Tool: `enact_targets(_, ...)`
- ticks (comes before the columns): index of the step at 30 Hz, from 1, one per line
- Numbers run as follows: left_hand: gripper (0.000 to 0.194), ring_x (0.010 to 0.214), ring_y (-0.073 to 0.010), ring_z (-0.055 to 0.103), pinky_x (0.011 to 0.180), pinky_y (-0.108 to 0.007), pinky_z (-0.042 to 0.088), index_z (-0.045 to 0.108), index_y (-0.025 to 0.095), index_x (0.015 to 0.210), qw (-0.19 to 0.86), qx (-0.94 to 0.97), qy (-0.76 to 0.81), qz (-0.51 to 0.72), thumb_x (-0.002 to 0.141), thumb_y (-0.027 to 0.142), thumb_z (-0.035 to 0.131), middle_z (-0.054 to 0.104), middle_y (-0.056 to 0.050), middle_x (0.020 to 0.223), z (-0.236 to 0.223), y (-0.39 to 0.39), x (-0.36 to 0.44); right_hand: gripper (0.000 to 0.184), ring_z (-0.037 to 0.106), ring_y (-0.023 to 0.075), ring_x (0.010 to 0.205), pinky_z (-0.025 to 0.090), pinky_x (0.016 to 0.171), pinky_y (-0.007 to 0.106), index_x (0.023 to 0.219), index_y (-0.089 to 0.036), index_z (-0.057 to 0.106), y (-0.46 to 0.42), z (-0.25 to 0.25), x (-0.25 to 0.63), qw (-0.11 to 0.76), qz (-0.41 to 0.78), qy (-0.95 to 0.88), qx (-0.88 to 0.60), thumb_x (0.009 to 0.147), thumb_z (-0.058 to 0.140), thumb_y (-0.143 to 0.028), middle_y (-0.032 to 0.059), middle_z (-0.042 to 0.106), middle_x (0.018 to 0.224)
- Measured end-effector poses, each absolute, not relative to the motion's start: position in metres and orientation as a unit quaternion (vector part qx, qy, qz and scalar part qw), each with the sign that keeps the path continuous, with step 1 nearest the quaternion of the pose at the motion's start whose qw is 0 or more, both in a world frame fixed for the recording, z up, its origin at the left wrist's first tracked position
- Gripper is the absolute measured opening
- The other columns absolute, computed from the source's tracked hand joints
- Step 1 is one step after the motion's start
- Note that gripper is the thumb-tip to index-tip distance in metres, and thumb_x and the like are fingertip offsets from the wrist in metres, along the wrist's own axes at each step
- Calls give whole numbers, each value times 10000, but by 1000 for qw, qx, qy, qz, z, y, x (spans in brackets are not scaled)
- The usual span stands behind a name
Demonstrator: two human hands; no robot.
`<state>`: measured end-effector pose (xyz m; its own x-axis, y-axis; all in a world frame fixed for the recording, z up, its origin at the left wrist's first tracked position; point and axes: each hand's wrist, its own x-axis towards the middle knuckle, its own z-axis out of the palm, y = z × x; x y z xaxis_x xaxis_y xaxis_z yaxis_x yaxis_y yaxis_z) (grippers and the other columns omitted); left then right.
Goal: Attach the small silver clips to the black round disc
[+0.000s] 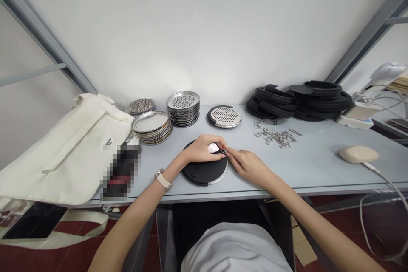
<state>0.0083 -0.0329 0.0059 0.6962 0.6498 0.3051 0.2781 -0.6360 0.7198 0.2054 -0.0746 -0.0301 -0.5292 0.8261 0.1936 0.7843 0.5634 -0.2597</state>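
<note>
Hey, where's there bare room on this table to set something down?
Best patch: right side, between the metal clips and the beige device. A smaller one lies between the stack of plain discs and the black disc in front. It's crowded far left, around the bag, and back right, under the black pieces.

The near black disc (pixel 202 172) looks like smooth, matt plastic, edged at right by a bright metal rim (pixel 219 179). At far left, the grater stack (pixel 182 101) is shiny metal with rough, toothed faces; the plate stack (pixel 151 122) nearer is smooth, glossy metal. The loose clips (pixel 277 137) at right are polished wire, the far-right black covers (pixel 321 103) matt and plastic-looking. Left, the cream bag (pixel 70 148) is soft matt cloth; the tabletop (pixel 318 157) is smooth with a faint sheen.
</note>
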Motion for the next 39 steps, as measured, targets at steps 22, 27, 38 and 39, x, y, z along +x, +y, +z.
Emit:
enact_targets(22,204,859,-134,579,825,-246,440,595,163,885,269,881,261,289,686,135,630,630,-18,899,7,-33,9,317,566,159,576,284,563,257,1075,-184,513,-73,-34,204,146,41,-871,-467,963,233,-280,37,642,687)
enact_targets(27,154,810,-130,579,784,-245,451,586,156,854,300,872,268,279,702,142,605,629,-19,863,8,-34,9,324,567,155,577,281,559,257,944,-188,533,-73,-33,203,148,53,-868,-471,963,227,-292,34,632,672)
enact_targets(38,176,818,-127,594,788,-238,457,609,147,870,333,858,274,279,695,141,626,647,-19,860,9,-34,8,296,553,150,582,297,565,247,887,-203,500,-75,-31,205,161,75,-870,-461,963,233,-304,18,609,672)
enact_targets(39,181,821,-128,596,789,-240,458,609,148,873,337,857,278,275,693,139,623,649,-19,863,9,-34,8,286,547,148,579,297,564,247,880,-203,500,-75,-31,205,162,76,-870,-459,960,243,-300,16,604,668)
